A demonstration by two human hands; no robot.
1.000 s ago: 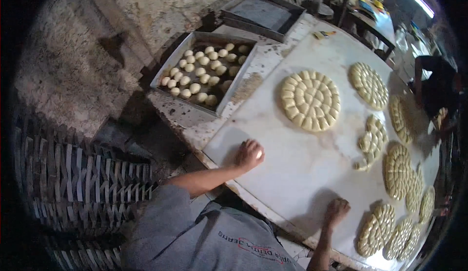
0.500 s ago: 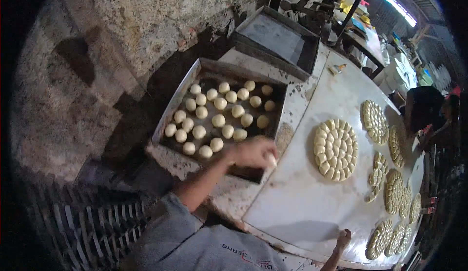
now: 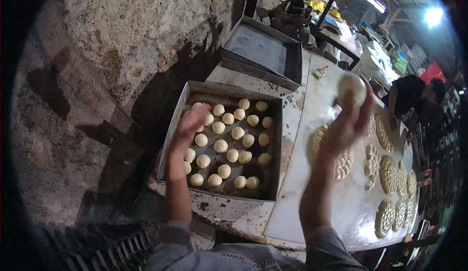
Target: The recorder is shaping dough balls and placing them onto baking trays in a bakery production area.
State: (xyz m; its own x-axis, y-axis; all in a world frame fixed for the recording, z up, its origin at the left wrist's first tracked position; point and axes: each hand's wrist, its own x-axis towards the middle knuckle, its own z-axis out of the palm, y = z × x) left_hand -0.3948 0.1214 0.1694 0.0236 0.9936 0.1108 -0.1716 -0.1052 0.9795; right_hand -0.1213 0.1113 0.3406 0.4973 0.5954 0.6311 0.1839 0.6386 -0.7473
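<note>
In a square metal tray (image 3: 280,149) lie many round dough balls (image 3: 220,146), pale and smooth, set loosely apart. My left hand (image 3: 191,125) reaches over the tray's far left part, with its fingers among the balls there. Blur and the angle hide whether those fingers hold one. My right hand (image 3: 347,125) is raised above the white tabletop, fingers curled round a single pale dough ball (image 3: 352,87), which is smeared by motion. Behind that hand, a round of dough pieces packed in rings (image 3: 344,166) is partly covered by it.
A second metal tray (image 3: 256,47) stands beyond the first, against the rough wall. More dough rounds (image 3: 388,173) line the right of the white tabletop (image 3: 297,212). A small brush (image 3: 320,72) lies at its far end. Another person (image 3: 407,93) is at the far right.
My left hand has gone from the tray's near right corner to its far left. My right hand has risen from the tabletop's near edge, now with a dough ball. The view has shifted.
</note>
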